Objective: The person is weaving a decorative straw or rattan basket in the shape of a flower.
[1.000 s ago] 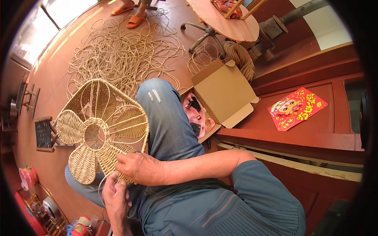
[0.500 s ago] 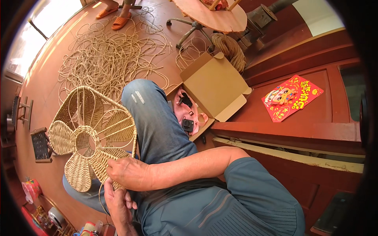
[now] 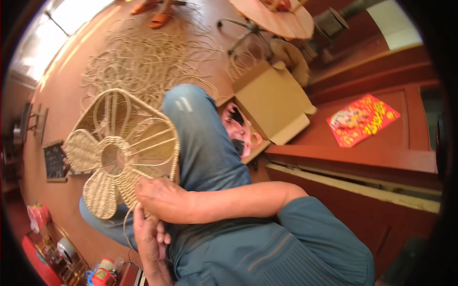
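A woven straw-coloured basket (image 3: 114, 186) with a flower pattern rests on my lap, tilted on its side. Its petals surround a round ring (image 3: 101, 155); some are filled with weave, while the upper ones show bare spokes. My right hand (image 3: 164, 198) reaches across and closes on the lower right petal, its fingers pressed on the weave. Just below, my left hand (image 3: 150, 231) has its fingers curled, tips pinched at that petal's lower edge. From there a loose cord (image 3: 125, 229) loops down beside the left hand. What lies under the right palm is hidden.
Tangled cord (image 3: 143, 62) covers the floor ahead. An opened cardboard box (image 3: 272, 105) with pink cloth stands right of my knee, beside a red cabinet bearing a red card (image 3: 360, 119). A person's feet in orange slippers (image 3: 160, 20), a round table (image 3: 281, 19) and low stool (image 3: 55, 162) are around.
The whole view has shifted and blurred, with the floor and box sliding right. Both hands keep to the same petal of the basket, and the cord still hangs beside the left hand.
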### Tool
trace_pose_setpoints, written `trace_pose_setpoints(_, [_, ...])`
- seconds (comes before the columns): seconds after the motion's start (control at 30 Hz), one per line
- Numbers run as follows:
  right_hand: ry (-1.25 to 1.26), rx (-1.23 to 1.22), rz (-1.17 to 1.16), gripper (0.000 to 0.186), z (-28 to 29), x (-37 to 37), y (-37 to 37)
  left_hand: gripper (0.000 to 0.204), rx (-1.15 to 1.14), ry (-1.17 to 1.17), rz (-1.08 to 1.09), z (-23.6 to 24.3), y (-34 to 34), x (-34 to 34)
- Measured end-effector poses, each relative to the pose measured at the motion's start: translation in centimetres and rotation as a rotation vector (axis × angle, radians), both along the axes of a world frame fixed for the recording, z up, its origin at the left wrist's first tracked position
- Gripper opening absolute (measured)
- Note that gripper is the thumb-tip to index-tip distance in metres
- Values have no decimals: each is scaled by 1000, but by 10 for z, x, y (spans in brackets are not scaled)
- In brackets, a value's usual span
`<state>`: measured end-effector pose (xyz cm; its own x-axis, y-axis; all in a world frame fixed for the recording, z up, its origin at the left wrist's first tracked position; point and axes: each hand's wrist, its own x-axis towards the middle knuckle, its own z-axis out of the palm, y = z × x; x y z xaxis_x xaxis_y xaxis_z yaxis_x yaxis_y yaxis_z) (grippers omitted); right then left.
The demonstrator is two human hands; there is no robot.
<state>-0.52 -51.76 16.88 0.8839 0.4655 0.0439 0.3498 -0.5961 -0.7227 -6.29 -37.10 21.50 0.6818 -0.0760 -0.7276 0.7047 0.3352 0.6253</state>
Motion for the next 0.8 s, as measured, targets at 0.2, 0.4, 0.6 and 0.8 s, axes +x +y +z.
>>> trace_pose_setpoints(0.2, [-41, 15, -42, 18, 1, -2, 5, 52, -55, 45, 34, 0, 6, 0])
trace_pose_setpoints(0.4, [-187, -62, 30, 17, -3, -6, -1, 62, -62, -37, 2, -2, 10, -4])
trace_pose_setpoints(0.6, [-329, -109, 85, 14, -4, -9, -11, 54, 235, -188, -79, -5, 4, -16])
trace_pose_setpoints(0.8, [-348, -4, 46, 20, -15, -15, -15, 42, 275, -266, 9, -7, -9, -21])
